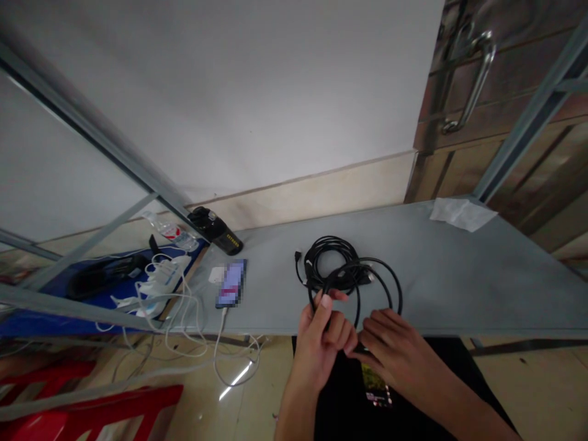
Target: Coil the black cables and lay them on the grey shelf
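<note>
My left hand [327,331] is closed around loops of a black cable [399,288], thumb pressed over the strands. Close beside it, my right hand [388,343] has its fingers curled on the lower part of the same loops, near the table's front edge. Just beyond both hands, a coiled black cable [331,240] lies on the grey table, with a plug [298,255] sticking out to its left. Whether the held loops join that coil I cannot tell. A phone with a lit screen [374,386] shows below, on the dark lap, partly behind my right hand.
On the grey table [459,275] lie a phone [232,283] on a white charging cord, a black bottle [215,231] and white paper [463,213]. At left are a clear bottle [174,233], power strips [163,278] and metal frame bars. Red stools [156,404] stand below.
</note>
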`<action>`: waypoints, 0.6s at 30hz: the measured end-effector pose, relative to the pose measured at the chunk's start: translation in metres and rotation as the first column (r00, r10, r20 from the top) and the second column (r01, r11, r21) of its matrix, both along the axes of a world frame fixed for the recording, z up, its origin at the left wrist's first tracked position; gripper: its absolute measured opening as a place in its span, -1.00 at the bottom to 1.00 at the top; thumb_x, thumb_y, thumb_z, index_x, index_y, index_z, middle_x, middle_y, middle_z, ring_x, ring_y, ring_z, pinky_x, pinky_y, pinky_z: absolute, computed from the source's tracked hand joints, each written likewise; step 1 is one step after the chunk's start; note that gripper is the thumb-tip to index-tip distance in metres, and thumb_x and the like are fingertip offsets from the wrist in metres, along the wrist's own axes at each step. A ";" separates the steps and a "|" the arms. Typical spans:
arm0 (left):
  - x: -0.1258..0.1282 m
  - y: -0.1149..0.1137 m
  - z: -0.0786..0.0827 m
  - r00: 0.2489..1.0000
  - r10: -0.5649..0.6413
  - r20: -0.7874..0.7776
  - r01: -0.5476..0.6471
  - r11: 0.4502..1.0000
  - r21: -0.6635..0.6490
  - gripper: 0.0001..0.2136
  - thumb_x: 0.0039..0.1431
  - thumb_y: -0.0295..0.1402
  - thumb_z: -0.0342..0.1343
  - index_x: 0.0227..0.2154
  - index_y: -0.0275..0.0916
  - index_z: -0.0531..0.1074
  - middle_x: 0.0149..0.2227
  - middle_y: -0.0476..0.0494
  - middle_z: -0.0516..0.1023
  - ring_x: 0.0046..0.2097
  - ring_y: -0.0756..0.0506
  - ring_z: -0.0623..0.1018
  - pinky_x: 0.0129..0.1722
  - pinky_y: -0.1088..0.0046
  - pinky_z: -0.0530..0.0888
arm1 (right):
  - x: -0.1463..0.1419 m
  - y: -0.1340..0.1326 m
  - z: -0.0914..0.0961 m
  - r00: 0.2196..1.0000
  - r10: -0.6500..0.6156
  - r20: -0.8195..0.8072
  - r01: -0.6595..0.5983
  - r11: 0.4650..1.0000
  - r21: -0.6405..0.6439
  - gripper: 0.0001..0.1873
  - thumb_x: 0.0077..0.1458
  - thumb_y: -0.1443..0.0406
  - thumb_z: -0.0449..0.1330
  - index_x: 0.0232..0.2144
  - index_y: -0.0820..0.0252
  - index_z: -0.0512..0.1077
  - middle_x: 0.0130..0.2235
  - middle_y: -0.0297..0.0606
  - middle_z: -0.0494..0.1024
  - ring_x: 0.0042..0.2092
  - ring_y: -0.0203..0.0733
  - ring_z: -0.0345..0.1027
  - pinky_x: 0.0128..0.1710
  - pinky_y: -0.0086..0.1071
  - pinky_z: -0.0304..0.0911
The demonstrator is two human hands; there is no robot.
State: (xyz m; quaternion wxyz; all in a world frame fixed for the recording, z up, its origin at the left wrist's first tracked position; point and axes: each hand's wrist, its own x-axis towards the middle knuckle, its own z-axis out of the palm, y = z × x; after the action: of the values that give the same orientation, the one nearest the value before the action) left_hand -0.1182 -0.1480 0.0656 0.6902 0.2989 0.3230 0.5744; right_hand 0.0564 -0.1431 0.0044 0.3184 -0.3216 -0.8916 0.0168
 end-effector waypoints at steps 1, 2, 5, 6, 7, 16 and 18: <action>-0.002 0.012 -0.001 0.999 0.009 -0.036 -0.008 1.000 0.016 -0.69 0.44 -0.04 0.31 -0.06 -0.21 0.58 -0.63 0.29 -0.10 -0.60 0.08 -0.08 -0.56 0.55 0.23 | 0.002 0.010 0.004 0.999 -0.015 0.048 0.014 0.999 0.029 -0.88 0.32 0.33 0.41 -0.26 0.15 0.52 -0.27 -0.24 0.61 -0.16 0.03 0.55 0.00 -0.03 0.51; -0.004 0.025 -0.003 0.997 0.028 -0.078 -0.026 0.999 0.032 -0.70 0.41 -0.09 0.34 -0.02 -0.20 0.57 -0.62 0.30 -0.10 -0.61 0.09 -0.09 -0.59 0.56 0.20 | 0.003 0.020 0.008 0.996 -0.027 0.085 0.022 0.998 0.055 -0.90 0.29 0.37 0.41 -0.25 0.15 0.54 -0.26 -0.23 0.60 -0.14 0.04 0.54 0.04 -0.03 0.50; -0.015 0.070 -0.018 0.961 0.168 -0.218 -0.146 0.983 0.113 -0.64 0.37 -0.12 0.36 0.07 -0.22 0.52 -0.59 0.29 0.02 -0.60 0.08 0.07 -0.54 0.53 0.31 | 0.006 0.049 0.021 0.991 -0.069 0.118 0.056 0.992 0.110 -0.86 0.29 0.45 0.36 -0.13 0.17 0.59 -0.20 -0.22 0.62 -0.05 0.05 0.52 0.22 0.03 0.43; -0.020 0.085 -0.026 0.927 0.241 -0.286 -0.203 0.967 0.156 -0.62 0.37 -0.11 0.35 0.09 -0.22 0.50 -0.56 0.25 0.12 -0.56 0.06 0.21 -0.46 0.50 0.40 | 0.006 0.058 0.023 0.991 -0.087 0.102 0.074 0.989 0.124 -0.82 0.31 0.46 0.33 -0.08 0.17 0.60 -0.17 -0.21 0.63 -0.02 0.05 0.52 0.28 0.05 0.39; -0.025 0.098 -0.036 0.869 0.325 -0.373 -0.263 0.942 0.209 -0.60 0.35 -0.10 0.34 0.09 -0.22 0.47 -0.51 0.19 0.26 -0.48 0.02 0.36 -0.35 0.45 0.48 | 0.005 0.066 0.024 0.991 -0.106 0.078 0.095 0.986 0.134 -0.80 0.34 0.46 0.31 -0.03 0.17 0.61 -0.14 -0.19 0.65 0.02 0.05 0.52 0.32 0.08 0.36; -0.054 0.125 -0.111 0.031 0.603 -0.797 -0.309 0.765 0.566 -0.43 0.43 -0.34 0.08 0.43 -0.31 0.18 0.23 -0.49 0.50 0.29 -0.36 0.48 0.44 -0.19 0.24 | 0.008 -0.019 -0.058 0.897 -0.205 -0.392 0.181 0.979 -0.096 -0.78 0.37 0.43 0.30 -0.01 0.05 0.55 -0.16 -0.20 0.71 -0.14 -0.09 0.68 -0.10 -0.28 0.62; -0.053 0.120 -0.110 0.001 0.589 -0.808 -0.305 0.770 0.561 -0.44 0.45 -0.35 0.07 0.45 -0.30 0.17 0.26 -0.49 0.48 0.31 -0.38 0.44 0.43 -0.20 0.25 | 0.012 -0.057 -0.111 0.909 -0.231 -0.346 0.162 0.962 -0.218 -0.77 0.35 0.39 0.30 0.00 0.01 0.56 -0.18 -0.23 0.73 -0.20 -0.08 0.71 -0.15 -0.32 0.66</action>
State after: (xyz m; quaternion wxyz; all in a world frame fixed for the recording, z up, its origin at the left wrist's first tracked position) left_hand -0.1709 -0.0278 -0.0448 0.0611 0.5453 0.6912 0.4702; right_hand 0.0688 -0.2002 -0.1063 0.4487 -0.4292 -0.7735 0.1272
